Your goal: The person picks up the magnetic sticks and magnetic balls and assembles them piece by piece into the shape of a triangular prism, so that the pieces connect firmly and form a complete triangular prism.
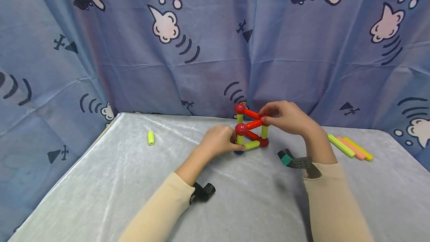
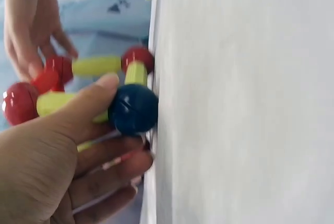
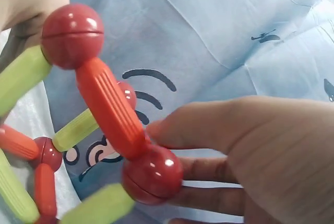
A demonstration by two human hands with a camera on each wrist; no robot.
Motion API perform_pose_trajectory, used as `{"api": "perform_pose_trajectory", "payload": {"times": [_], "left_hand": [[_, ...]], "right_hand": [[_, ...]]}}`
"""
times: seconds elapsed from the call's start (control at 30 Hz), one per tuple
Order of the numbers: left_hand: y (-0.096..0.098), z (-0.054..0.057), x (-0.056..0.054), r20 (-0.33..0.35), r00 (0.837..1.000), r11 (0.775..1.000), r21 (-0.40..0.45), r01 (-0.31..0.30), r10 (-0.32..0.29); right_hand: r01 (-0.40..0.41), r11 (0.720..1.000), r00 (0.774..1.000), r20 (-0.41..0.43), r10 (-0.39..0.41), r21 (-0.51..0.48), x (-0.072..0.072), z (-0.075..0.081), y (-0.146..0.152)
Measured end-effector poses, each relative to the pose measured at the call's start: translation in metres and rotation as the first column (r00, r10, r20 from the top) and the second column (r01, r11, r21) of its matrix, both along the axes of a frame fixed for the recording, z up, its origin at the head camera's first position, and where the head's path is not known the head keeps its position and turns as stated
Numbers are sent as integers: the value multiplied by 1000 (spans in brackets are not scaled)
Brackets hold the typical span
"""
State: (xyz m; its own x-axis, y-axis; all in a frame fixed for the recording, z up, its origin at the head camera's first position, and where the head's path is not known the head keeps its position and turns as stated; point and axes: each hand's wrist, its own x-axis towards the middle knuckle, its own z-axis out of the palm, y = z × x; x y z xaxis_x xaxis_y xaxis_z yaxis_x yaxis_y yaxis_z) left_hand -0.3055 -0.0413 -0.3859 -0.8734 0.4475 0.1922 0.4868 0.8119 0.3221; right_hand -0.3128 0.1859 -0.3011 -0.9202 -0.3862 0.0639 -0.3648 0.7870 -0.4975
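Observation:
A toy frame of balls and sticks stands on the table, with red balls (image 1: 241,129), red sticks (image 3: 112,106) along its top and yellow-green upright sticks (image 1: 264,132). My left hand (image 1: 217,140) grips its near lower-left corner. There the thumb lies along a yellow-green upright beside a dark blue ball (image 2: 133,109), and the other fingers reach behind. My right hand (image 1: 285,117) pinches the upper-right red ball (image 3: 153,174), where red sticks meet, between thumb and fingers. Another red ball (image 1: 264,142) rests at the lower right. Part of the far base is hidden.
One short yellow-green stick (image 1: 150,137) lies at the table's left. To the right, beyond my right forearm, are longer yellow-green (image 1: 341,145), orange (image 1: 354,148) and yellow sticks (image 1: 358,148) side by side. A blue patterned curtain (image 1: 215,47) hangs behind the table.

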Motion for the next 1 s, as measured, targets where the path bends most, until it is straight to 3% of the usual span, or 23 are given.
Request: {"api": "perform_pose_trajectory", "payload": {"times": [0.13, 0.3, 0.43, 0.5, 0.53, 0.6, 0.67, 0.7, 0.73, 0.77, 0.83, 0.87, 0.9, 0.97, 1.0], "left_hand": [[18, -1, 13, -86, 994, 997, -41, -67, 64], [37, -5, 30, -220, 969, 991, -33, -126, 116], [44, -12, 36, -304, 938, 984, -12, -176, 164], [44, -15, 35, -305, 935, 981, -8, -195, 183], [44, -16, 34, -276, 942, 979, -3, -202, 194], [41, -15, 30, -153, 969, 981, 19, -195, 195], [33, -11, 24, 49, 985, 985, 53, -166, 163], [28, -8, 20, 174, 977, 985, 93, -143, 126], [22, -5, 17, 289, 954, 983, 133, -128, 85], [15, -2, 13, 400, 916, 973, 192, -128, 41], [4, 1, 5, 539, 843, 942, 289, -171, -13], [-1, 1, 1, 568, 823, 921, 335, -201, -27], [-5, -1, -2, 576, 817, 894, 380, -237, -29], [-9, -7, -9, 530, 848, 850, 451, -273, -10], [-9, -12, -12, 488, 873, 841, 475, -261, -5]], "right_hand": [[8, 999, 1000, -22, -9, -38, -4, -4, -3], [-10, 997, 995, -99, 2, -75, -3, -5, -9], [-19, 999, 988, -155, 11, -51, 4, 1, -12], [-22, 1000, 985, -169, 20, -10, 8, 6, -13], [-27, 1000, 985, -169, 29, 14, 10, 8, -13], [-38, 998, 986, -161, 47, 55, 14, 13, -12], [-54, 996, 988, -141, 65, 78, 18, 17, -13], [-63, 995, 990, -123, 73, 81, 20, 19, -13], [-69, 994, 992, -99, 78, 84, 22, 21, -13], [-74, 994, 994, -74, 80, 84, 23, 23, -13], [-78, 993, 997, -19, 80, 93, 26, 26, -14], [-83, 992, 997, 9, 82, 99, 27, 28, -15], [-88, 991, 996, 37, 85, 103, 27, 28, -16], [-99, 988, 993, 79, 90, 117, 28, 28, -17], [-105, 987, 991, 98, 94, 123, 28, 28, -18]]}}
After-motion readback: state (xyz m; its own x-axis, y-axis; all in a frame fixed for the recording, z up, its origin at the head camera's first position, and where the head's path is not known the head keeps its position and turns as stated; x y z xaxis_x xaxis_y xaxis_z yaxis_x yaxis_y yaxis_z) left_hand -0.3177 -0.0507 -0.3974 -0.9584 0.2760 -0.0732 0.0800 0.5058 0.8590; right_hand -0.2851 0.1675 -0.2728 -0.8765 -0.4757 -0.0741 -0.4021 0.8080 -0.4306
